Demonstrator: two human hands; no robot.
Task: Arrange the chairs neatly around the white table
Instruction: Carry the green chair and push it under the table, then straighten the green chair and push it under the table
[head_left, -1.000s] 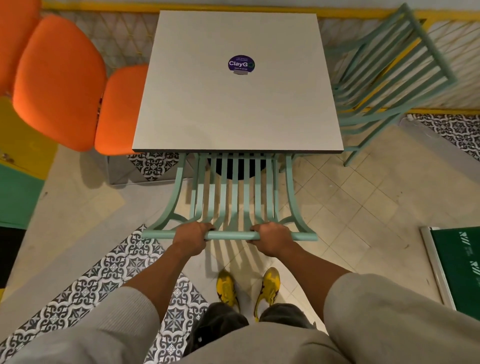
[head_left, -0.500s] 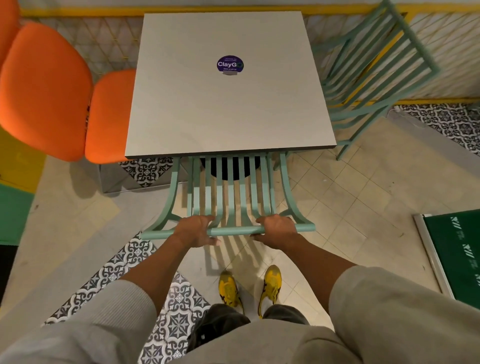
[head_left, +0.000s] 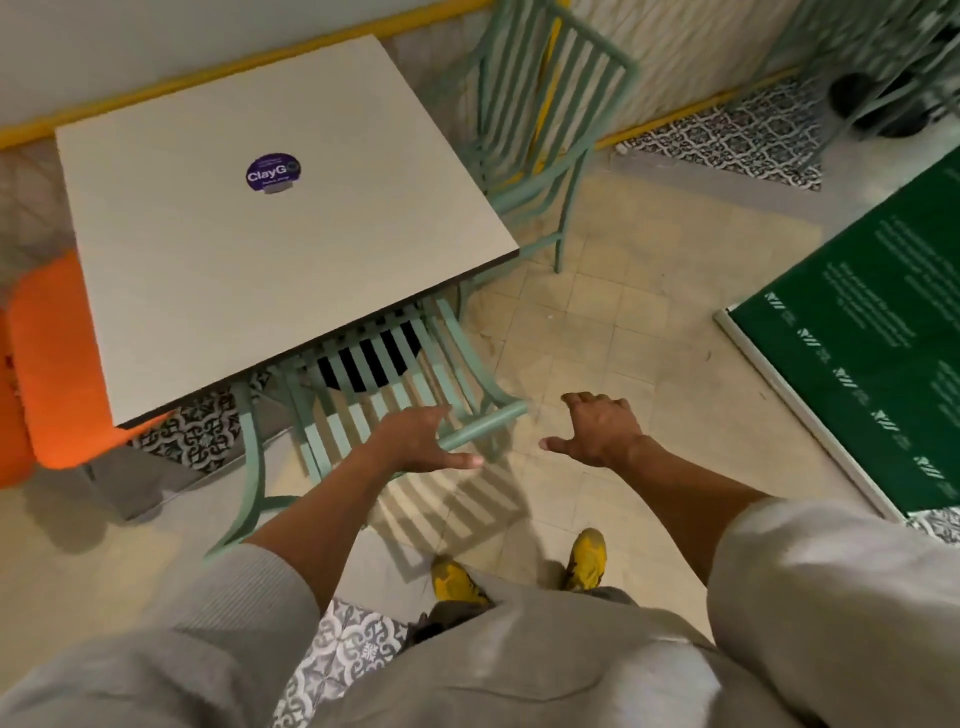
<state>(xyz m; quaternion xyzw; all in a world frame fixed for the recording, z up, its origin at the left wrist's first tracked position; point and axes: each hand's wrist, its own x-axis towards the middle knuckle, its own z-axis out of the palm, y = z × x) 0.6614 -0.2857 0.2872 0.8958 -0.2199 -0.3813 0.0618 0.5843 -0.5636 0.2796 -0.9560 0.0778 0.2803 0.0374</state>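
At nine o'clock I saw the orange chair (head_left: 49, 364), its seat tucked partly beneath the left edge of the white table (head_left: 249, 249). The table filled the ten-to-twelve o'clock part of the view, and a round purple ClayGo sticker (head_left: 273, 171) sat on its top toward the far side. Under the table's near edge stood the mint-green slatted chair (head_left: 374, 374), seat pushed in beneath the top, its backrest leaning out toward me and the top rail pointing to about three o'clock. My left hand (head_left: 415, 441) hovered over that rail with the fingers spread wide, holding nothing; whether the palm touched the rail I could not tell. My right hand (head_left: 597, 428) was at about four o'clock from the table, just beside the rail's end and clear of it, also spread open and empty over the beige tiles. At one o'clock a second mint-green chair (head_left: 540, 119) stood at the table's right side, angled, near the corner. Below, at six o'clock, were my yellow shoes (head_left: 584, 558). A green signboard (head_left: 857, 338) lay at three o'clock.
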